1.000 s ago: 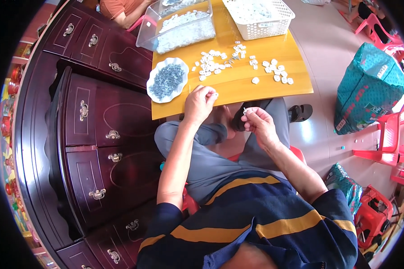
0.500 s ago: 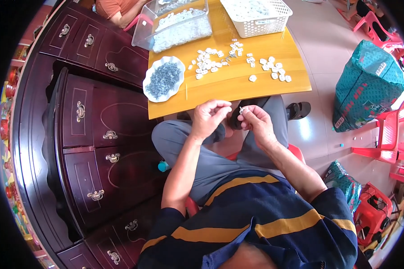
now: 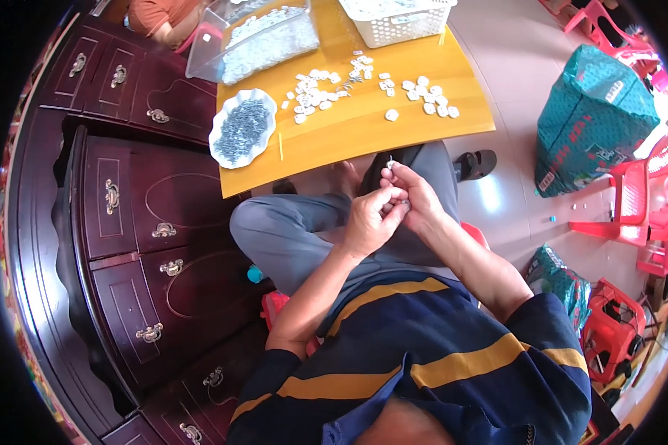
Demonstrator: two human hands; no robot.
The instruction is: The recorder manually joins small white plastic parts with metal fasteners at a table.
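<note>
Over my lap, just off the table's near edge, my two hands meet. My right hand (image 3: 417, 194) is closed, pinching a small white piece (image 3: 390, 165) between thumb and forefinger, with a thin grey tip sticking up from it. My left hand (image 3: 371, 222) is closed against the right fingers; whatever its fingertips hold is too small to make out. On the table, a white scalloped dish (image 3: 214, 141) holds a heap of thin grey metal nails (image 3: 243, 130). Loose white plastic pieces (image 3: 315, 95) lie in groups, with a few nails (image 3: 354, 76) among them.
The yellow wooden table (image 3: 334, 137) also carries a clear bin (image 3: 197, 59) and a white perforated basket (image 3: 404, 28), both filled with white pieces. Dark red cabinets (image 3: 137, 200) stand at left. At right are a teal bag (image 3: 590, 122) and red chairs (image 3: 631, 200). Another person's arm (image 3: 178, 30) shows far left.
My left hand has moved down and right, from apart to touching my right hand. The right hand has shifted slightly, still pinching the small piece. The whole view has swung a little.
</note>
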